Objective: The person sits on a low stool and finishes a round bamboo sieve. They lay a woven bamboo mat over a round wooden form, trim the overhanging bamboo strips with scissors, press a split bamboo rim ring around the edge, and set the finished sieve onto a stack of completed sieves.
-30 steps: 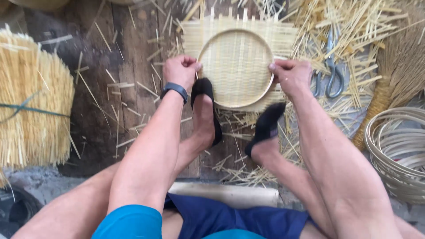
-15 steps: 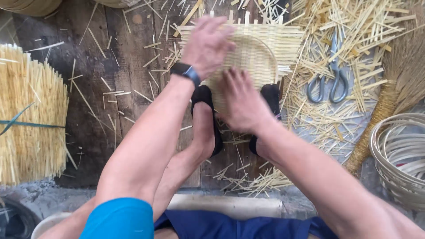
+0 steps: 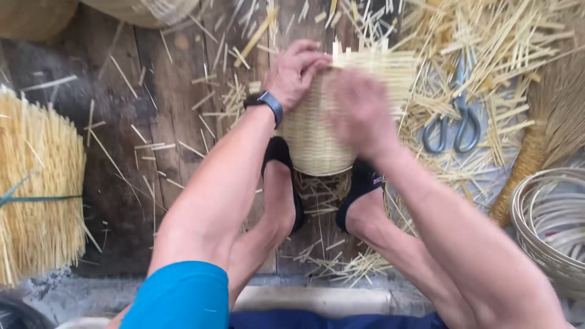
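Observation:
A half-woven bamboo basket [image 3: 317, 143] stands tipped up on the wooden floor, its rounded bottom toward me and loose strip ends sticking out at the top. My left hand [image 3: 295, 72], with a dark watch on the wrist, grips its upper left rim. My right hand [image 3: 361, 113] is blurred and lies against the basket's right side. Both my feet in black shoes [image 3: 281, 176] rest just below the basket, one on each side.
Metal scissors [image 3: 452, 125] lie right of the basket among scattered bamboo strips [image 3: 487, 42]. A tied bundle of strips [image 3: 36, 189] is at the left, coiled cane rings [image 3: 551, 222] at the right, a broom-like brush [image 3: 548, 122] beside them.
The basket lay flat with a hand at each side; now it is tipped up on edge. Both hands moved inward onto it, the right one still in motion.

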